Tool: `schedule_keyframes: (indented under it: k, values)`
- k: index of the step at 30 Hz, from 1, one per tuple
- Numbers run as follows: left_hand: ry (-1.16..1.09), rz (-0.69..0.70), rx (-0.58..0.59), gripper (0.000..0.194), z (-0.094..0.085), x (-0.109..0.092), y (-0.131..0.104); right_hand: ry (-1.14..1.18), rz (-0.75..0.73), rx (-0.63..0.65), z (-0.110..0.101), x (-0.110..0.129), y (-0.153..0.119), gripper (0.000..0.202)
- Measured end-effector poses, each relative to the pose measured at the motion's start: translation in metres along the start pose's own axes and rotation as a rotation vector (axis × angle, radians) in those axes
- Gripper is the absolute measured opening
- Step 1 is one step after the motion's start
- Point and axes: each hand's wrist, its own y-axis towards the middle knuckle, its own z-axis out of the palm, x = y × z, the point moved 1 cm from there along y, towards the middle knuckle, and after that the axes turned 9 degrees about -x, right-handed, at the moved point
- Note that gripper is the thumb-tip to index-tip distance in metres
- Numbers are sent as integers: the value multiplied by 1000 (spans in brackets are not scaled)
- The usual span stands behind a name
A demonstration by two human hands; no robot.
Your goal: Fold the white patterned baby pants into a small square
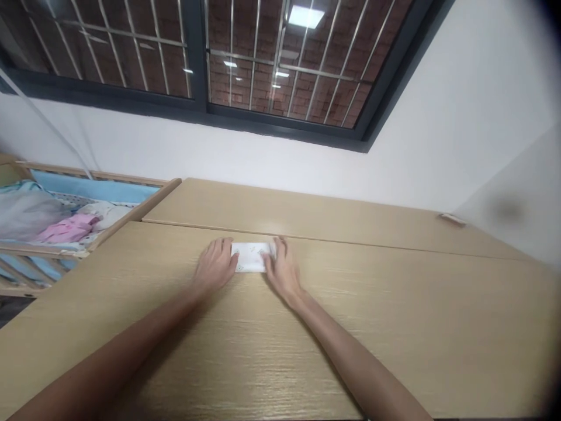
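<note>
A small white rectangle of flat, soft-looking material with sparse faint printed motifs [250, 258] is lying on a pale wood-grain tabletop [394, 327], spanning the gap between the two hands, its long sides running crosswise. The bare left hand [215, 261] is covering its left end, with the thumb resting over the edge and the fingers bending toward the far corner; the bare right hand [283, 269], slightly blurred, is bracketing the right end in similar fashion. Whether either hand is pinching the material or merely pressing it flat cannot be told. The tabletop is showing fine, glossy horizontal streaks; beyond a straight seam, a smoother beige panel [307, 207] is extending to the plain white wall [263, 158]. At left, a slatted light-wood crib [131, 234] is holding crumpled pink cloth [72, 228] and a smooth blue lining [100, 188]. Above, a dark-framed window [200, 58] is revealing slender metal bars [255, 52] before reddish-brown brickwork [302, 96].
</note>
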Motion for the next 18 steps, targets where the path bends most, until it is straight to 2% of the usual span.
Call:
schedule_keyframes:
  k: [3, 5, 7, 9, 18]
  values:
    - [41, 304, -26, 60, 6, -21, -8, -76, -303, 179, 6, 14, -2, 58]
    - [43, 436, 42, 68, 15, -30, -15, -118, -402, 302, 14, 17, -4, 61]
    - [61, 443, 128, 70, 24, -31, -21, -159, -428, 379, 21, 15, -6, 61]
    - [92, 409, 179, 71, 31, -27, -25, -183, -410, 399, 23, 12, -7, 59]
    - [175, 398, 160, 74, 25, 4, -34, -128, -255, 406, 5, -7, -8, 66]
